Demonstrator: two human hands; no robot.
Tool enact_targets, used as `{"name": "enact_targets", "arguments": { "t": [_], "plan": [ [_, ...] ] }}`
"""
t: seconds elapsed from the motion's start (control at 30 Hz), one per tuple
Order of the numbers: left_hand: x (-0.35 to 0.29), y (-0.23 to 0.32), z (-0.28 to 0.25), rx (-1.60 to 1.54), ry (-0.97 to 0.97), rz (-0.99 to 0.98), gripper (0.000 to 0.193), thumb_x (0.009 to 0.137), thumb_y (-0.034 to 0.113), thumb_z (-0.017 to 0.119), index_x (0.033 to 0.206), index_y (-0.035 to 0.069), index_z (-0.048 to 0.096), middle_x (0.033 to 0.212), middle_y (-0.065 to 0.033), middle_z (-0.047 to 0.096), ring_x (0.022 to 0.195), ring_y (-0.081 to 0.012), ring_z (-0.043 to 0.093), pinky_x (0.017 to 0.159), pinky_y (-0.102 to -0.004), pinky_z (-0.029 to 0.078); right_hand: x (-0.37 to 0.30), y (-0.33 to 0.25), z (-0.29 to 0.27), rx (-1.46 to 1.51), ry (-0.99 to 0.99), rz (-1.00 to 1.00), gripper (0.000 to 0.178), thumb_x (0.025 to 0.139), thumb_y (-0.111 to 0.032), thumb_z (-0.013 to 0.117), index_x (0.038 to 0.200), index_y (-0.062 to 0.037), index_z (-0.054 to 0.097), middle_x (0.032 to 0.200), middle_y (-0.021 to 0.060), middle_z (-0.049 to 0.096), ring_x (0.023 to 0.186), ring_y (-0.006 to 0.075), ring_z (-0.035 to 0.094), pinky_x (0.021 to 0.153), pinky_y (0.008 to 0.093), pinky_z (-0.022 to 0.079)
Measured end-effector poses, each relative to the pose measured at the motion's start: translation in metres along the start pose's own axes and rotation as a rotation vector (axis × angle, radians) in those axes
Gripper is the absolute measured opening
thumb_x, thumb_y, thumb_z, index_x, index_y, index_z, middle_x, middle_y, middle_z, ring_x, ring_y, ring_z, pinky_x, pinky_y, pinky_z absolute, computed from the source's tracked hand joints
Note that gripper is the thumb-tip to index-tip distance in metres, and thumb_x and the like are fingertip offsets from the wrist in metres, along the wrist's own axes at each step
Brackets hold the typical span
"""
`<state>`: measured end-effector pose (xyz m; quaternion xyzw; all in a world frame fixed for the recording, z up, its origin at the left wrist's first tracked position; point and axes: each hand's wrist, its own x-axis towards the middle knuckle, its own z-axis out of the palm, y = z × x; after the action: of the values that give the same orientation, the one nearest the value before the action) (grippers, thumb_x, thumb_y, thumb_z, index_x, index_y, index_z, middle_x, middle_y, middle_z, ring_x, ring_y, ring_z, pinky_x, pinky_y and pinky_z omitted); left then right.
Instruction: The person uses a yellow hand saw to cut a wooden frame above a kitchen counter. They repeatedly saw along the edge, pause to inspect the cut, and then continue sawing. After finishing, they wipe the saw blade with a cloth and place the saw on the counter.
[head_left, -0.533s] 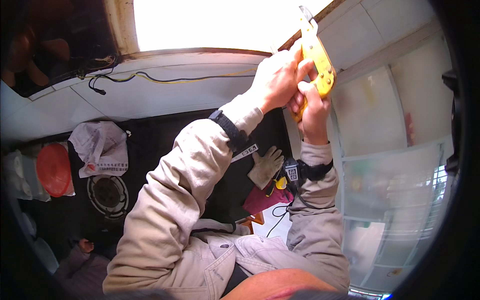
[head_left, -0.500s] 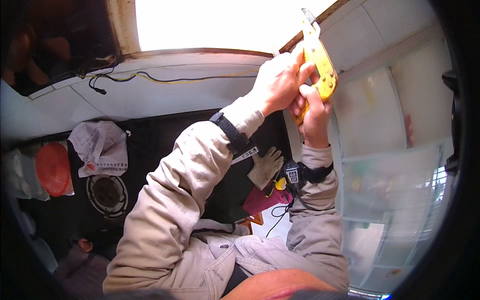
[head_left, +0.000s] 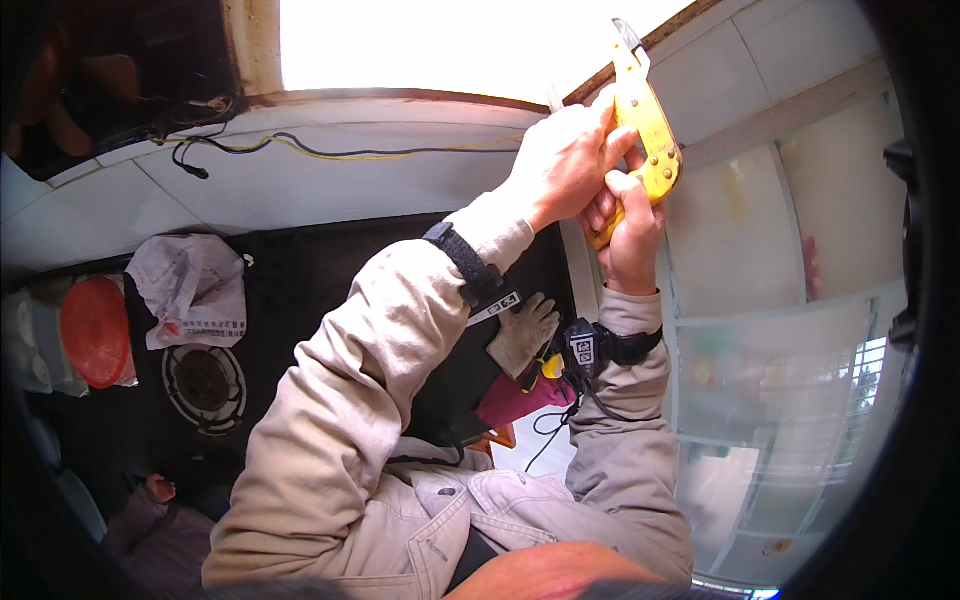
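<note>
A yellow cutter [head_left: 647, 120] with rivets along its body and a grey metal blade at its upper end is raised before the bright opening. My right hand [head_left: 632, 235] is closed round its lower part. My left hand [head_left: 568, 160] is closed against its left side, fingertips and thumb on the yellow body. Above the left knuckles a pale slim piece [head_left: 555, 97] sticks up, washed out by the light; I cannot tell what it is. The left palm and what lies inside it are hidden.
A window frame [head_left: 400, 94] edges the glare; a cable [head_left: 330, 154] runs below it. Translucent panels [head_left: 740, 230] stand at right. On the dark counter are a gas burner [head_left: 205, 390], a white bag [head_left: 195, 280], a red bowl [head_left: 97, 330] and a glove [head_left: 525, 335]. Another person's hand [head_left: 160, 488] shows lower left.
The view has shifted slightly, so the counter things sit a little further left. Both hands keep the same grip on the yellow cutter, with hardly any movement.
</note>
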<state>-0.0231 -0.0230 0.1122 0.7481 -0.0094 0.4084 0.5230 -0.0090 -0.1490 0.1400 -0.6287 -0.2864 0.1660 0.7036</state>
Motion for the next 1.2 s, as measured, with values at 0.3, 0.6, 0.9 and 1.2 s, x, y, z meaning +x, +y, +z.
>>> {"name": "enact_targets", "arguments": {
  "t": [0.3,0.6,0.9,1.2],
  "plan": [
    [0.005,0.000,-0.005,0.002,-0.012,0.010,0.040,0.104,0.033,0.057,0.129,0.003,0.057,0.091,-0.0194,0.070,0.084,-0.0400,0.068,0.076,-0.0453,0.056,0.005,0.000,0.001,0.072,0.038,0.017,0.053,0.094,-0.008,0.054,0.147,-0.0007,0.049,0.063,-0.0029,0.043,0.048,0.0077,0.043,0.048,0.0248,0.042],
    [0.010,-0.007,-0.002,-0.003,0.011,0.053,0.045,0.105,0.036,0.056,0.132,0.000,0.055,0.086,-0.0207,0.070,0.075,-0.0394,0.069,0.070,-0.0452,0.056,0.011,-0.002,0.005,0.048,0.034,-0.019,0.056,0.095,-0.007,0.055,0.150,0.0006,0.046,0.063,-0.0033,0.044,0.049,0.0075,0.043,0.047,0.0256,0.042],
    [0.014,-0.001,0.002,-0.032,-0.014,0.031,0.030,0.106,0.024,0.056,0.125,0.002,0.063,0.100,-0.0179,0.072,0.088,-0.0359,0.070,0.080,-0.0411,0.055,0.012,-0.004,0.000,0.040,0.068,-0.048,0.015,0.092,-0.007,0.060,0.078,-0.0059,0.058,0.062,-0.0017,0.052,0.049,0.0086,0.049,0.047,0.0254,0.041],
    [0.011,-0.005,0.004,0.024,-0.018,-0.019,0.036,0.107,0.026,0.056,0.132,0.000,0.057,0.106,-0.0192,0.072,0.093,-0.0273,0.071,0.083,-0.0373,0.056,0.009,-0.011,-0.005,-0.146,0.055,-0.094,0.022,0.089,-0.013,0.061,0.102,0.0043,0.063,0.074,0.0096,0.063,0.066,0.0197,0.063,0.063,0.0349,0.051]
  ]
}}
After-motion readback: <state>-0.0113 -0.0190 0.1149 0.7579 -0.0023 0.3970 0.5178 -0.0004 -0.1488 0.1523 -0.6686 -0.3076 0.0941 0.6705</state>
